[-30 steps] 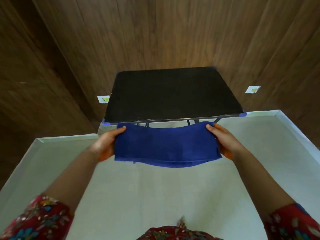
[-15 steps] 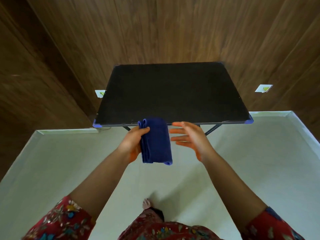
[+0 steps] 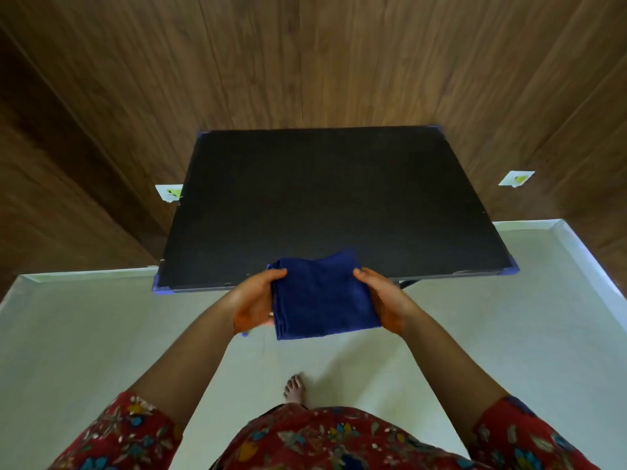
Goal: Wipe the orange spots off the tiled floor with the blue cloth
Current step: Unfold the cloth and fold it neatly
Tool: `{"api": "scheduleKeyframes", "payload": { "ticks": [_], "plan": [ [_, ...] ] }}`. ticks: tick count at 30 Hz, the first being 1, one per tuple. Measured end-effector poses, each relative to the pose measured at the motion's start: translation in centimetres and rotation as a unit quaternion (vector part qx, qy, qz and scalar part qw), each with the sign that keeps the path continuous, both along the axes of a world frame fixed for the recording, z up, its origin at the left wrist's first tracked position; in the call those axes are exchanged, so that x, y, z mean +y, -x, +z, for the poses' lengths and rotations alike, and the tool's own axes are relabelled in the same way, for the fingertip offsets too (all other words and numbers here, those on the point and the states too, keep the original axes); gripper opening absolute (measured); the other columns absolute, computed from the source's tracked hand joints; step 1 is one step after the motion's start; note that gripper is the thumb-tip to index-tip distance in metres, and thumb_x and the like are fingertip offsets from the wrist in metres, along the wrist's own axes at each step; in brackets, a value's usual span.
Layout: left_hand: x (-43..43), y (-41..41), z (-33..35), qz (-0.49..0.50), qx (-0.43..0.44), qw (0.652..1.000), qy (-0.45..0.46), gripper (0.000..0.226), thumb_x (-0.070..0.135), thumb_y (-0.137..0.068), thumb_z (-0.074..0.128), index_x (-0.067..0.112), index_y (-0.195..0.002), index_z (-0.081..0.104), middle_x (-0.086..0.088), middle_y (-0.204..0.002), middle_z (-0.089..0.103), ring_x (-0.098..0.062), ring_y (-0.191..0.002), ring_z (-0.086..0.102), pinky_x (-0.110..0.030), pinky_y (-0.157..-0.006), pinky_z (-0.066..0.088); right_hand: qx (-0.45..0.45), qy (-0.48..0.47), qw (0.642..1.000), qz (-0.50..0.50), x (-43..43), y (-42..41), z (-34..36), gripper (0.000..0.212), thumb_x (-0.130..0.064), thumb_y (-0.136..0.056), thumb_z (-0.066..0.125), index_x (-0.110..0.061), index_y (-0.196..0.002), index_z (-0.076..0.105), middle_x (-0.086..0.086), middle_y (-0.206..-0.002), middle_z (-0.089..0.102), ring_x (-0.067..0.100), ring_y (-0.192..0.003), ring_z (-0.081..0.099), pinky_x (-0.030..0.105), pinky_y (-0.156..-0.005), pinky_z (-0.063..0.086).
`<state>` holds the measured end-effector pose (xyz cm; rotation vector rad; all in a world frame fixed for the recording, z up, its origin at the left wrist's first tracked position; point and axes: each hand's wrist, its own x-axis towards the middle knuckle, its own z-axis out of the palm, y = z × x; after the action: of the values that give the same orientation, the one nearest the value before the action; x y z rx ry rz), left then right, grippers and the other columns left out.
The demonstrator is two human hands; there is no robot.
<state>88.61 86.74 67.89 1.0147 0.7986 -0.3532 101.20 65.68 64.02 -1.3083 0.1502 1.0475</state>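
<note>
A dark blue cloth [image 3: 322,296], folded into a thick square, is held in the air over the front edge of the black table. My left hand [image 3: 254,303] grips its left side, thumb on top. My right hand [image 3: 383,300] grips its right side the same way. Below lies the pale tiled floor [image 3: 101,334]. No orange spots show on the part of the floor that I can see.
A low black table [image 3: 322,198] with blue corner caps stands against the wooden wall [image 3: 305,62]. Two small white tags [image 3: 168,192] sit on the wall beside the table. My bare foot [image 3: 294,390] rests on the floor below the cloth.
The cloth was stretched wide between both hands, then folded and held by my left hand alone. Now my right hand has taken hold of its right side again, and it is folded smaller.
</note>
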Motion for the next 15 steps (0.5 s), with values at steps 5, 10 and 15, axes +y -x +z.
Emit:
{"api": "scheduleKeyframes", "payload": {
  "ticks": [5, 10, 15],
  "plan": [
    [3.3, -3.5, -2.6, 0.018, 0.008, 0.994, -0.112, 0.066, -0.010, -0.086, 0.058, 0.030, -0.133, 0.035, -0.007, -0.112, 0.061, -0.028, -0.094, 0.065, -0.039, -0.060, 0.057, -0.061, 0.082, 0.995, 0.018, 2.9, -2.5, -1.6, 0.017, -0.021, -0.097, 0.055, -0.027, -0.110, 0.062, -0.003, -0.112, 0.070, 0.020, -0.101, 0.068, 0.035, -0.078, 0.055],
    [4.9, -7.3, -3.9, -0.018, -0.088, 0.966, -0.242, 0.068, -0.018, -0.082, 0.045, 0.035, -0.122, 0.056, -0.006, -0.124, 0.062, -0.024, -0.101, 0.065, -0.041, -0.078, 0.058, -0.077, 0.139, 0.987, -0.035, 6.0, -5.4, -2.4, 0.019, -0.019, -0.097, 0.053, -0.032, -0.111, 0.057, -0.002, -0.113, 0.064, 0.021, -0.099, 0.064, 0.037, -0.075, 0.054],
    [7.2, -12.7, -5.0, -0.053, -0.141, 0.921, -0.360, 0.066, -0.017, -0.081, 0.048, 0.027, -0.129, 0.056, -0.002, -0.130, 0.055, -0.024, -0.117, 0.057, -0.046, -0.095, 0.052, -0.242, 0.136, 0.961, -0.012, 9.2, -10.9, -2.1, 0.060, 0.015, -0.083, 0.053, -0.027, -0.126, 0.053, 0.012, -0.122, 0.061, 0.028, -0.106, 0.061, 0.034, -0.090, 0.052]
  ]
}}
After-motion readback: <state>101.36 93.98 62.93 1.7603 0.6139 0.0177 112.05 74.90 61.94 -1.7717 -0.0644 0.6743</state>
